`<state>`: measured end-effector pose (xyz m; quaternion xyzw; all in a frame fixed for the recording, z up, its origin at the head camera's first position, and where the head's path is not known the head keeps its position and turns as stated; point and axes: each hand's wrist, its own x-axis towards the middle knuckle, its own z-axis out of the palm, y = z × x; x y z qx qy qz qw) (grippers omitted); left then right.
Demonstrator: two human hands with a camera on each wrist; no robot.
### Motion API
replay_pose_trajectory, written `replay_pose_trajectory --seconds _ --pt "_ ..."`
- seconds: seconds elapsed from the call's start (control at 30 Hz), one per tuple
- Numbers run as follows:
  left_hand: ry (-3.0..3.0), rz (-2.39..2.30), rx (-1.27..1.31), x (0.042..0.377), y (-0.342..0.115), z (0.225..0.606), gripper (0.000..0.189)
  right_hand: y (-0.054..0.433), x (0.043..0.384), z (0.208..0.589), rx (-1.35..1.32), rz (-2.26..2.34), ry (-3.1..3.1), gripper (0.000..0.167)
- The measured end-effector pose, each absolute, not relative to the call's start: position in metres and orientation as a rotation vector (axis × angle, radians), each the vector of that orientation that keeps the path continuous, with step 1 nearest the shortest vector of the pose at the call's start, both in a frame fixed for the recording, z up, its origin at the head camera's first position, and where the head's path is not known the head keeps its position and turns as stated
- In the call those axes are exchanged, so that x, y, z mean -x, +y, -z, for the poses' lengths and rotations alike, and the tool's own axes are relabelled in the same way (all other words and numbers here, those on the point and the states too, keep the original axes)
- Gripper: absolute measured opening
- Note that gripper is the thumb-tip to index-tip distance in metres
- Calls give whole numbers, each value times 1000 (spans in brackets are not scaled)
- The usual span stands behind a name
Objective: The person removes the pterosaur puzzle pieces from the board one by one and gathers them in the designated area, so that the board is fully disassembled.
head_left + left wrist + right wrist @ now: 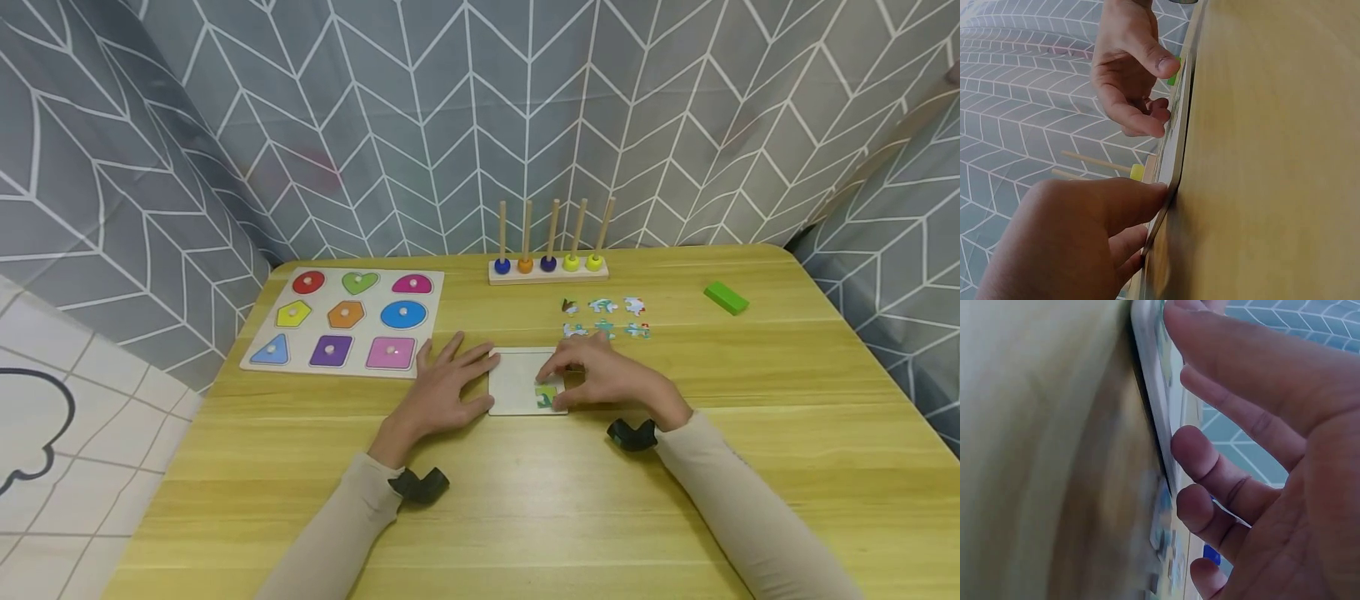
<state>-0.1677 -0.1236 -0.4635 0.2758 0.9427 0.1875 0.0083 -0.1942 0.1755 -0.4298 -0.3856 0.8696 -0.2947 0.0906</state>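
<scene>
A white puzzle tray (517, 379) lies flat on the table. My left hand (446, 387) rests at its left edge, fingers spread, thumb and fingertips touching the rim. In the tray's lower right corner lies a green jigsaw piece (546, 397). Over the tray's right side, my right hand (603, 372) has its thumb and index finger apart on either side of that piece, pinching nothing that shows. The left wrist view shows the thumb of the right hand (1125, 62) near the tray edge. Part of the tray's right side is hidden under this hand.
Several loose jigsaw pieces (603, 306) lie in two rows beyond my right hand. Behind them stands a peg stacker (547, 277) with coloured beads. A shape-knob board (352, 333) lies at left, a green block (726, 297) at far right. A patterned curtain (480, 125) hangs behind.
</scene>
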Motion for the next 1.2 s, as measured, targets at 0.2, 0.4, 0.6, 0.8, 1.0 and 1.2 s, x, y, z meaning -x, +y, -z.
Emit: replay_pose_trajectory --seconds 0.2,0.4,0.6,0.8,1.0,1.2 --pt "2943 -582 -863 168 -123 463 65 169 191 432 1171 821 2595 34" --pt "2943 -588 -861 168 -123 463 65 166 191 432 1134 817 2577 31" --pt "2938 -588 -849 168 -123 463 65 166 191 434 1132 849 2548 29" --pt "2939 -591 -856 168 -123 462 65 168 192 435 1128 902 2513 30" --pt "2945 -586 -856 168 -123 463 66 166 192 433 1116 907 2481 31" --pt "2942 -589 -850 168 -123 463 65 167 191 432 1101 936 2449 30"
